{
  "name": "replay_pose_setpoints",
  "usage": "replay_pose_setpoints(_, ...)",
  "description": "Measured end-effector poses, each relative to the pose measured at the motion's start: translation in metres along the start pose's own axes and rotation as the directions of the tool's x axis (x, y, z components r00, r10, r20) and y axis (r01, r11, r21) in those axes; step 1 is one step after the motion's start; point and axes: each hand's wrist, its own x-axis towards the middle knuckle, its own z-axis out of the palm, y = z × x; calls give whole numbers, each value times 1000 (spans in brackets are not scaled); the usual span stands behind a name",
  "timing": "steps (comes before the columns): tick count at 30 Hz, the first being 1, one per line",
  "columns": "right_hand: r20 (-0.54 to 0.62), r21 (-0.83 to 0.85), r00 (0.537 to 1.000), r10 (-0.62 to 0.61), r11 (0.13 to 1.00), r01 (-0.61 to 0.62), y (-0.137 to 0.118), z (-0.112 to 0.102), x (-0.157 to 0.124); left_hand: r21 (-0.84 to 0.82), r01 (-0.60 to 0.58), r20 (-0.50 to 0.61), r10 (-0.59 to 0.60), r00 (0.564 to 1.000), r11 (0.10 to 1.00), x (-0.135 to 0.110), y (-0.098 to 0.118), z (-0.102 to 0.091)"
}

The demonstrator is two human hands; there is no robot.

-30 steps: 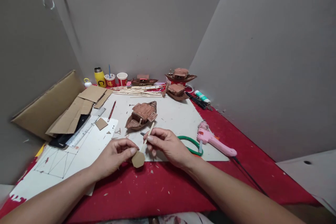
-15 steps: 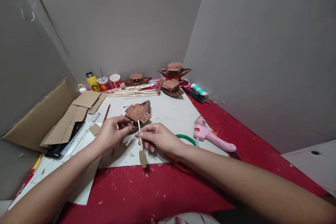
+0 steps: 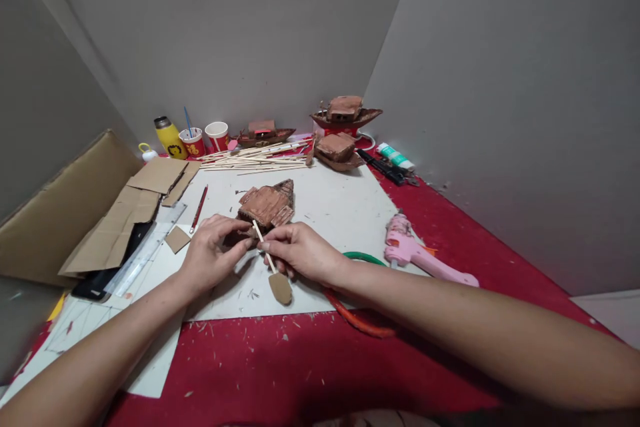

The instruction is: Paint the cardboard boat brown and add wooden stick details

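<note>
A small brown model boat with a plank roof sits on a grey board. My left hand curls around the boat's near end, fingers closed against it. My right hand pinches a thin wooden stick with a rounded cardboard blade, a little oar. The stick's upper tip leans against the boat's near side and the blade hangs just above the board.
A pink glue gun lies to the right, green and orange scissors handles under my right forearm. Cardboard pieces, a ruler and a red pencil lie left. Sticks, cups, a yellow bottle and more model boats line the back wall.
Both hands moved from the red tabletop's front up to the boat. My left hand let go of the oar's blade and took the boat; the stick's tip now touches the boat.
</note>
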Motion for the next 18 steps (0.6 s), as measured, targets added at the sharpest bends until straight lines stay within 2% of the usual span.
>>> replay_pose_setpoints(4, -40, -93, 997, -59, 994, 55, -5, -2, 0, 6, -28, -33, 28, 999, 1000, -3, -3, 5)
replay_pose_setpoints(13, -115, -246, 981, -156, 961, 124, -12, -7, 7, -131, -21, -30, 17, 999, 991, -3, -8, 11)
replay_pose_setpoints(18, -111, -298, 971, -210, 940, 169, -12, -7, 12, -42, -82, -63, 79, 995, 996, -4, -14, 12)
